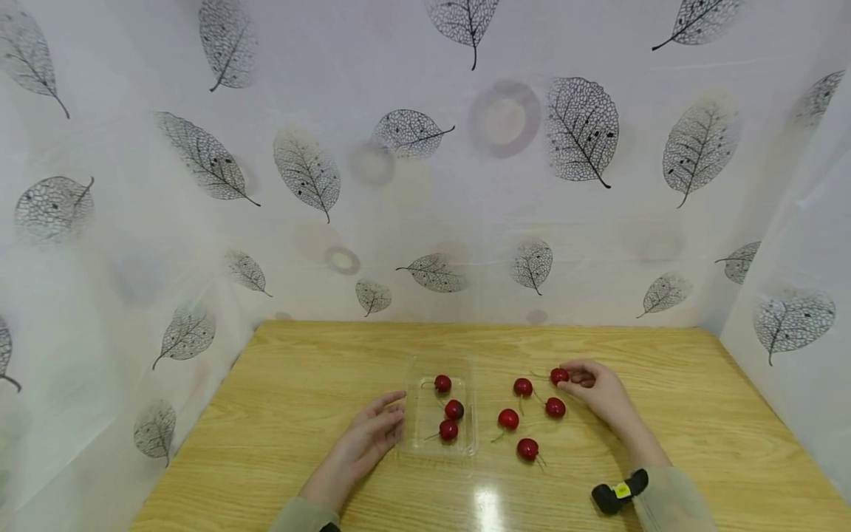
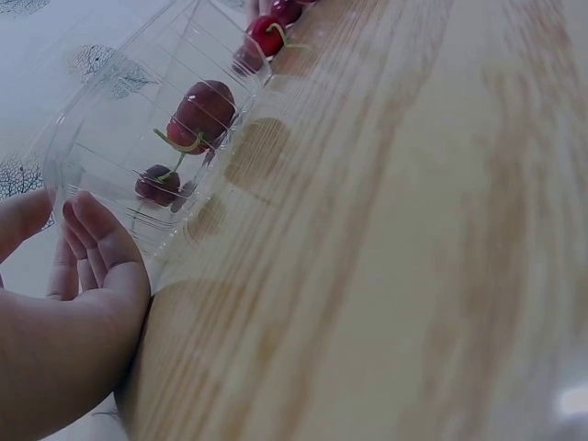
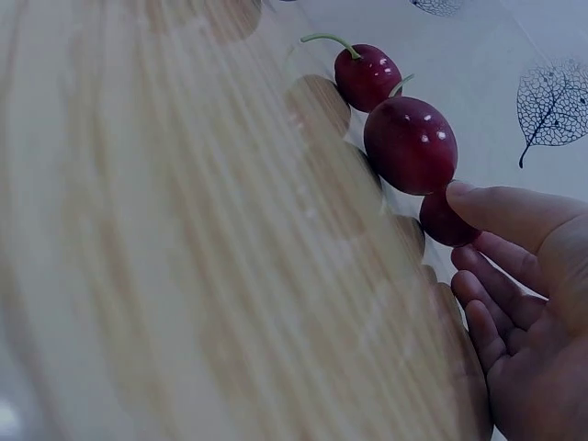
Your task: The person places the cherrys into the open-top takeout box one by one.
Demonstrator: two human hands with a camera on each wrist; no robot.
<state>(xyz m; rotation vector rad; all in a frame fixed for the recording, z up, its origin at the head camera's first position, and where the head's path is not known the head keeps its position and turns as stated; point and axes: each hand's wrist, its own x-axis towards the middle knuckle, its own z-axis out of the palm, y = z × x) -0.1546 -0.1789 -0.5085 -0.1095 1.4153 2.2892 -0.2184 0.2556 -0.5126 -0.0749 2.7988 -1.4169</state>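
Observation:
On the wooden table, a clear plastic box [image 1: 417, 443] holds three red cherries with stems, among them a darker-sided cherry [image 1: 454, 410]. My left hand [image 1: 368, 437] rests against the box's left side with loosely bent fingers; the left wrist view has its fingertips [image 2: 84, 204] at the box wall. To the right, my right hand [image 1: 601, 393] pinches a cherry [image 1: 559, 376] between thumb and index finger at the far end of a loose group. In the right wrist view, that cherry [image 3: 446, 219] is partly hidden by the thumb and a nearer cherry [image 3: 411, 147].
Several loose cherries lie between the box and my right hand, the nearest being a cherry [image 1: 528, 449] close to the front. A leaf-patterned white sheet [image 1: 425, 222] stands behind the table [image 1: 319, 369]. A black strap device [image 1: 618, 493] sits at my right wrist.

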